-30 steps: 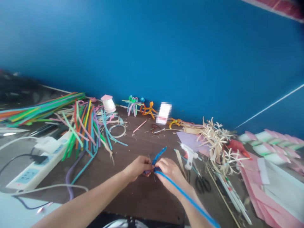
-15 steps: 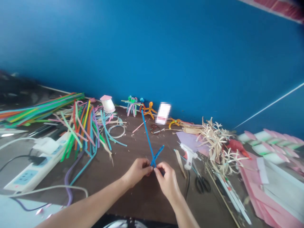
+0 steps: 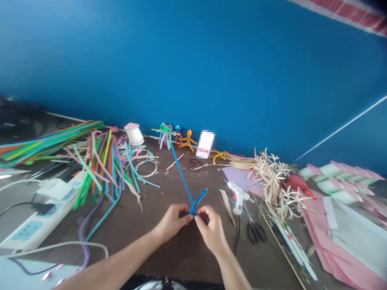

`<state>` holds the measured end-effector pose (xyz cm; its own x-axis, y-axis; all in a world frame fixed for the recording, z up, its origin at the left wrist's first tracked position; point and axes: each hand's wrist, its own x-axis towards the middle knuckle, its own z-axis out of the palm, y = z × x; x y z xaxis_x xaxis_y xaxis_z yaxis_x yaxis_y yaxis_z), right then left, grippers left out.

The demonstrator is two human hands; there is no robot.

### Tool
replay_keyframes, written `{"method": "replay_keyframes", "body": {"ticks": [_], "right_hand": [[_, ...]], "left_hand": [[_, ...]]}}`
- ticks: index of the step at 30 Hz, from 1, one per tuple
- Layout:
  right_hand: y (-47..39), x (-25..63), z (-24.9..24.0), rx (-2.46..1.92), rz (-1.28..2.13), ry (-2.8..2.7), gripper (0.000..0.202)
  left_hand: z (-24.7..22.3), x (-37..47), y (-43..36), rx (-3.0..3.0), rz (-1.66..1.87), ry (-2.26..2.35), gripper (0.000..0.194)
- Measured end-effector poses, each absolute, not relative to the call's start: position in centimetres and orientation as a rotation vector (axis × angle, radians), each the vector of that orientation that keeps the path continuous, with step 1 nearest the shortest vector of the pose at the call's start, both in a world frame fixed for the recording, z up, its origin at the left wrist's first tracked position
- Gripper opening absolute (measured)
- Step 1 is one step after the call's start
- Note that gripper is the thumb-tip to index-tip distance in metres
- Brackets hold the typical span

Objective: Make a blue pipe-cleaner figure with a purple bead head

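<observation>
The left hand (image 3: pixel 173 222) has its grip closed in a pinch, thumb against fingers, on the blue pipe cleaner (image 3: pixel 182 175) near its lower end. The right hand (image 3: pixel 211 231) pinches the same spot from the other side, its thumb tip near the left thumb. The pipe cleaner is held above the front middle of the worktop (image 3: pixel 175 259); a long straight length slants away to the upper left, and a short, thicker length crosses it toward the upper right. Whether these are one bent piece or two cannot be told.

Just right of the hands are a pale dry strip (image 3: pixel 227 206), a white glue gun (image 3: pixel 238 197) and black-handled scissors (image 3: pixel 256 232). Beyond the hands lie a pink stick (image 3: pixel 175 162) and a beaded loop (image 3: pixel 196 165), with an orange figure (image 3: pixel 188 141) farther back. Many-coloured pipe cleaners (image 3: pixel 105 161) are heaped on the left, near a white power strip (image 3: pixel 33 233). Pink sheets (image 3: pixel 325 249) lie at the far right. A blue wall (image 3: pixel 193 64) rises behind the worktop.
</observation>
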<state>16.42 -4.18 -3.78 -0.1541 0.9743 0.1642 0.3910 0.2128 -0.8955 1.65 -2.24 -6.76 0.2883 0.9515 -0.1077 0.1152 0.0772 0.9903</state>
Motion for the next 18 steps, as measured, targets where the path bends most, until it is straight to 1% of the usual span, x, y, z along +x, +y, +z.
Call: {"method": "replay_keyframes", "body": {"ticks": [3,7,10,14,18], "right_hand": [[-4.3,16.4,-3.7,-1.229,0.924,-1.681,0.01],[-4.2,16.1,-4.0,-1.24,1.015,-1.576,0.006],[-4.1,15.6,-4.5,-1.229,1.122,-1.385,0.003],[-3.8,14.8,-4.7,-1.163,1.3,-1.093,0.007],[-3.6,14.8,-4.3,-1.182,1.44,-1.025,0.007]], "left_hand": [[-6.7,1.6,-2.3,1.321,0.85,1.1,0.014],[-6.6,1.6,-2.3,1.304,0.853,1.089,0.015],[-6.5,1.6,-2.3,1.244,0.879,1.069,0.017],[-6.1,1.5,-2.3,1.159,0.908,1.053,0.021],[-5.6,1.6,-2.4,1.144,0.927,1.048,0.021]]}}
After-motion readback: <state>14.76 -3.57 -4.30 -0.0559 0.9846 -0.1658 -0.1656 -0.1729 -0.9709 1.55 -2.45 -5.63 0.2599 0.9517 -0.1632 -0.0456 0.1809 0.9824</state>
